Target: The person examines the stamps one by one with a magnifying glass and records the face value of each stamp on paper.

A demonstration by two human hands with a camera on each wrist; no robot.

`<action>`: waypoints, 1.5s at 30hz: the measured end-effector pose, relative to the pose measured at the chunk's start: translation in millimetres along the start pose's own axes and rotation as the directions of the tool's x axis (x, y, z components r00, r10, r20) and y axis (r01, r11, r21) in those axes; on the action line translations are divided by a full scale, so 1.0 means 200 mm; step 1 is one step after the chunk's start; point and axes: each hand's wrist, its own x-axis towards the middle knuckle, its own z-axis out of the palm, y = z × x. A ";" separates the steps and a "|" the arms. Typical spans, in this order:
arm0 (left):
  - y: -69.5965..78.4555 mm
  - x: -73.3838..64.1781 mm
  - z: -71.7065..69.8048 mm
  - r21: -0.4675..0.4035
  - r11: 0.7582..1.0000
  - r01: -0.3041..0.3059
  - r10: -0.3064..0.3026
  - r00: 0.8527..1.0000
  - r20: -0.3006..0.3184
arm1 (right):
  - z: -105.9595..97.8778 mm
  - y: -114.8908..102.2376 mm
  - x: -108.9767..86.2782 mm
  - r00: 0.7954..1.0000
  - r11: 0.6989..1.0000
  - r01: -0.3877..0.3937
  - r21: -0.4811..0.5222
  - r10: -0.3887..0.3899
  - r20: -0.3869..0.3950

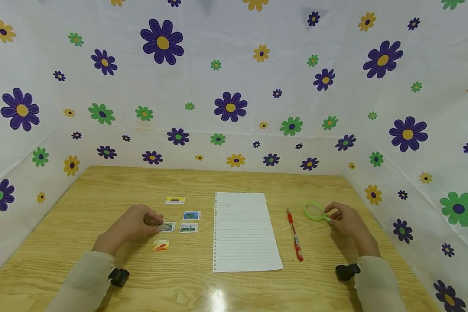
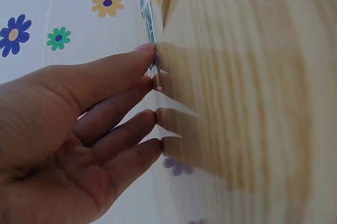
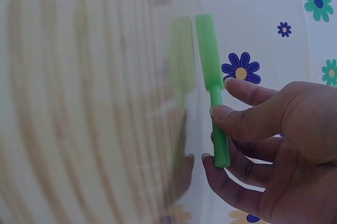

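Note:
My left hand [image 1: 134, 225] is at the left side of a small picture stamp [image 1: 168, 227], and thumb and fingertips pinch its edge at the tabletop. In the left wrist view the stamp appears nearly edge-on by the thumb [image 2: 142, 58]. More stamps surround it: a yellow one [image 1: 174, 200] behind, a blue one [image 1: 192, 215] and a landscape one [image 1: 189, 228] to the right, an orange one [image 1: 160, 245] in front. With my right hand [image 1: 345, 219] I grip the handle of a green magnifying glass [image 1: 315, 211]; the right wrist view shows it edge-on, just off the table.
A lined sheet of paper [image 1: 243, 234] with a small faint mark near its top lies mid-table. Right of it is a red pen [image 1: 294, 234]. Flower-patterned white cloth [image 1: 203, 86] encloses the wooden table [image 1: 140, 281] at the back and sides.

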 end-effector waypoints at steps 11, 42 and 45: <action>-0.01 0.00 0.00 -0.009 1.000 -0.007 0.007 1.000 0.003 | -0.03 0.03 -0.01 0.999 1.000 -0.005 0.002 0.005 0.032; 0.01 -0.01 -0.01 0.041 0.998 -0.045 0.045 0.999 -0.010 | -0.07 -0.01 -0.01 1.000 1.000 0.011 -0.003 -0.011 0.029; 0.01 -0.01 -0.01 0.032 0.998 -0.052 0.053 0.999 -0.009 | -0.07 -0.05 0.00 0.999 1.000 0.028 -0.007 -0.028 0.017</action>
